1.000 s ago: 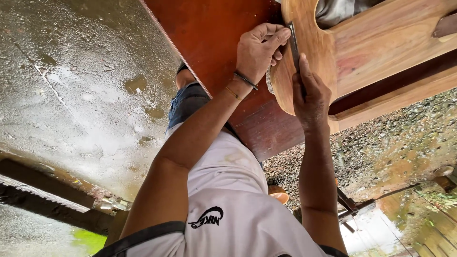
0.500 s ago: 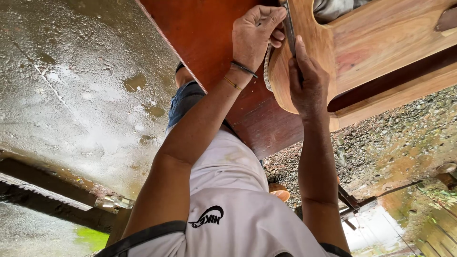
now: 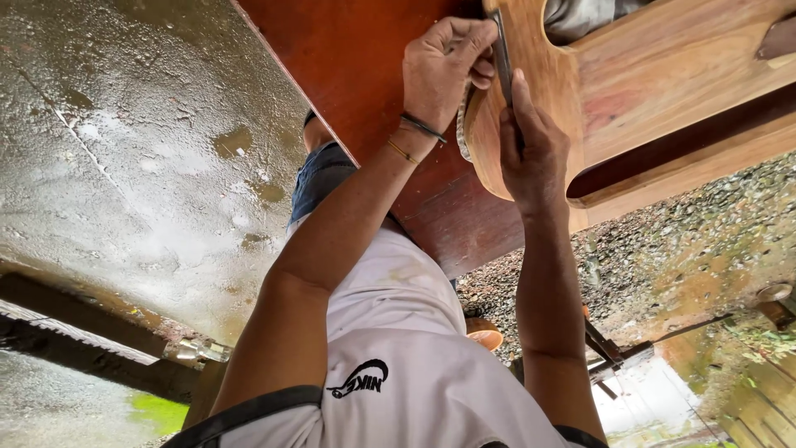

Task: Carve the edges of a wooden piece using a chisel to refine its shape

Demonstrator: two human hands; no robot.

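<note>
My left hand [image 3: 444, 66] is closed around the upper end of a thin dark metal blade [image 3: 502, 58]. The blade lies along the curved edge of a light wooden piece [image 3: 539, 91]. Lower on the same blade, my right hand [image 3: 531, 153] grips with the thumb pointing up and presses it to the wood. A pale patterned strip [image 3: 460, 124] shows just under my left hand, between it and the wood. Dark and thin bands sit on my left wrist [image 3: 419, 133].
A reddish-brown board [image 3: 365, 75] lies under the light wood. Wet concrete floor [image 3: 124, 166] fills the left, gravel [image 3: 663, 241] the right. My white shirt [image 3: 398, 365] and jeans [image 3: 319, 178] fill the lower middle. A metal stand [image 3: 613, 353] and an orange object [image 3: 485, 332] sit lower right.
Both hands have shifted slightly upward along the curved wooden edge with the blade, and the right hand has slid closer to the left. The grip has stayed the same.
</note>
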